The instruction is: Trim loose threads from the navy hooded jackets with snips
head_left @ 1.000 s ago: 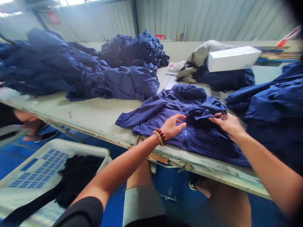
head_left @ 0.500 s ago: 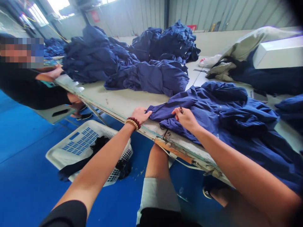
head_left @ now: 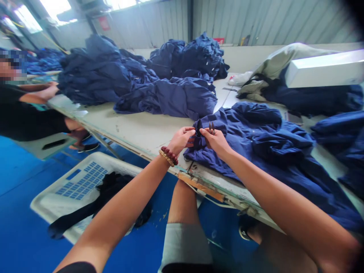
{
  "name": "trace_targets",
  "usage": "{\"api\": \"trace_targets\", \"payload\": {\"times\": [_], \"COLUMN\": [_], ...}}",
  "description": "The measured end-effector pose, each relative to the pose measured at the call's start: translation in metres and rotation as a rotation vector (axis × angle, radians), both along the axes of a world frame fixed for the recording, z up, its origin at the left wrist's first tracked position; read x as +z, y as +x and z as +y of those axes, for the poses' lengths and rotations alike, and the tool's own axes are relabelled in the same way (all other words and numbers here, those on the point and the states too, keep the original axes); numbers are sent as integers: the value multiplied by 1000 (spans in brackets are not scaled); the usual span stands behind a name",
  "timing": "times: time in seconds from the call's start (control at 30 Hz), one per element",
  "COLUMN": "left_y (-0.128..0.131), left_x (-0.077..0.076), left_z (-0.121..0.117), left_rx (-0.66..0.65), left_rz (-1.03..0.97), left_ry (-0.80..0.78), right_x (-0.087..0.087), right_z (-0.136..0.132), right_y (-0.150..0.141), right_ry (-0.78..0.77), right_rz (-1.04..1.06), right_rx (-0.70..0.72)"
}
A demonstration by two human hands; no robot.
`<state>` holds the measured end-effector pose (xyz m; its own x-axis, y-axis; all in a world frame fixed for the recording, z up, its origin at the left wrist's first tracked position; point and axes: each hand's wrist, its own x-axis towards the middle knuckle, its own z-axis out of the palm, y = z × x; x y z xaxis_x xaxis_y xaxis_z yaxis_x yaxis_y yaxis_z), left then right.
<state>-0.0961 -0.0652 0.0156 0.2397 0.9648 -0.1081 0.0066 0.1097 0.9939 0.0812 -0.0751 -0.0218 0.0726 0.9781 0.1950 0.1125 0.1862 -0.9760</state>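
Note:
A navy garment (head_left: 241, 132) lies crumpled on the table near its front edge. My left hand (head_left: 183, 139), with beaded bracelets at the wrist, pinches the garment's gathered end, which looks like an elastic cuff. Close beside it is my right hand (head_left: 214, 141), thumb and fingertip together at the cuff's opening. Small dark thread snips (head_left: 212, 126) are tucked in the right hand, their blades pointing up and away from the cloth. The fingers partly cover the cuff's edge, and any thread there is too small to make out.
Piles of navy garments (head_left: 96, 72) stand along the table (head_left: 148, 131). A white box (head_left: 324, 70) rests on dark cloth at right. On the floor at left, a white basket (head_left: 42, 204) holds black cloth. A co-worker (head_left: 31, 110) sits at far left.
My left hand has lifted the cuff from the tabletop and turned its opening up. My right hand has come in to meet it, and the snips' blades now show upright. The view has shifted slightly.

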Motion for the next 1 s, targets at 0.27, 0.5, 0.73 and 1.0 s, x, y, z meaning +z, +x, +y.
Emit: {"api": "trace_targets", "payload": {"times": [0.27, 0.5, 0.73, 1.0], "left_y": [158, 274, 278, 266], "left_x": [27, -19, -66, -56], "left_z": [4, 2, 8, 12], "left_rx": [-199, -301, -345, -450], "left_rz": [-155, -272, -305, -550], "left_ry": [11, 113, 40, -402], "right_x": [47, 11, -43, -35], "right_z": [-37, -88, -98, -100], "right_y": [152, 270, 262, 254], "right_ry": [126, 37, 92, 70], "right_rz": [-84, -171, -225, 138], "right_rx": [-187, -500, -700, -460]}}
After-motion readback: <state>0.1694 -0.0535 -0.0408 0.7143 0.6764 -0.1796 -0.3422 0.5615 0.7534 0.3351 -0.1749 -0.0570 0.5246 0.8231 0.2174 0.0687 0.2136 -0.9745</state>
